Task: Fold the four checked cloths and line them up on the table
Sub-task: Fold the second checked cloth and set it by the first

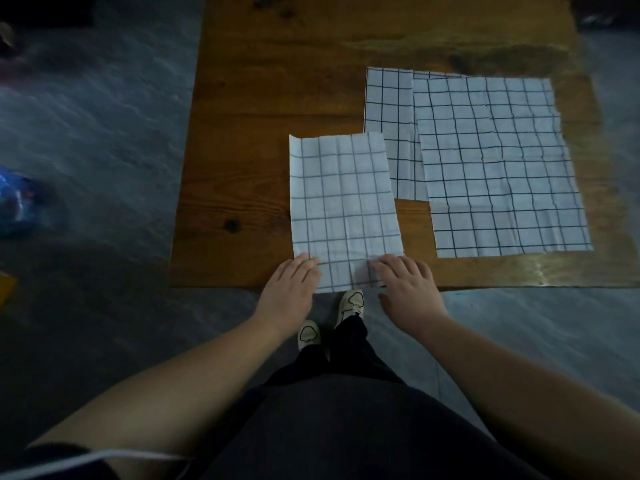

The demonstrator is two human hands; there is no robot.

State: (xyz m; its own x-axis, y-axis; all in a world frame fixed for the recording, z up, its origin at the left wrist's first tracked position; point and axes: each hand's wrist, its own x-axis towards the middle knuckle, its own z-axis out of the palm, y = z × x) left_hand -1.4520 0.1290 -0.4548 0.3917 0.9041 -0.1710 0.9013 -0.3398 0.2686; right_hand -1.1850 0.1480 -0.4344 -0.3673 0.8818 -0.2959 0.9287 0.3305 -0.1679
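1. The folded checked cloth [343, 209] lies lengthwise just ahead of my hands, its near end at the counter [259, 116] edge.
2. My left hand [289, 289] and right hand [408, 289] press its near corners, fingers flat, gripping nothing.
3. Beyond my right hand, an unfolded cloth [498, 168] overlaps another cloth [388, 109].

The spread cloth [495, 161] covers most of the cloth beneath it [388, 109]; whether more lie under there, I cannot tell. The fingers [306, 264] of my left hand [289, 289] and right hand [410, 289] hide the folded cloth's [343, 202] near corners. The worktop [259, 116] runs off the top edge. A blue thing [17, 199] on the floor is too blurred to name.
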